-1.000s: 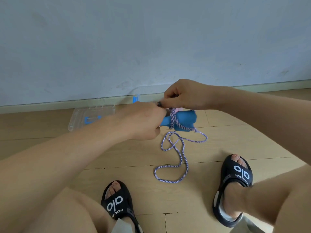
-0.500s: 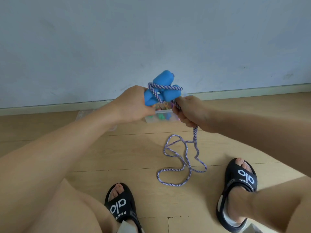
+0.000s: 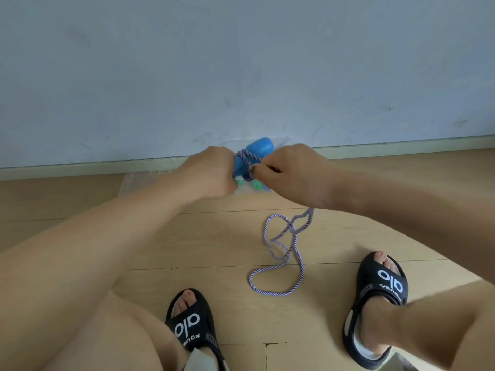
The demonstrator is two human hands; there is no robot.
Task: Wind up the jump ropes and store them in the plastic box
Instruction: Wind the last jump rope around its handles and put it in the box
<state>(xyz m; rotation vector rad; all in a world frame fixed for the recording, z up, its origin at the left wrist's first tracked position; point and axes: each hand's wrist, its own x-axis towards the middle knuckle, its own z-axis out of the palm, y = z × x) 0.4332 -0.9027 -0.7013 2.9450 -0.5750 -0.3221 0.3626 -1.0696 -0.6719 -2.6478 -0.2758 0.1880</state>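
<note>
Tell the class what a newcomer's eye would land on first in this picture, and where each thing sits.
First, the bright blue jump rope handles at centre, gripped by the left hand while the right hand pinches the purple-and-white rope wound round them. The loose rope trails from the right hand in loops on the wooden floor. Low in frame are two black slide sandals, lettered in white.

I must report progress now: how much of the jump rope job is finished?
Done: a few turns of rope sit around the blue handles. In hand: the left hand grips the handles, the right hand pinches the rope. Left: the loose rope on the floor needs winding, then storing in the plastic box behind the hands.
</note>
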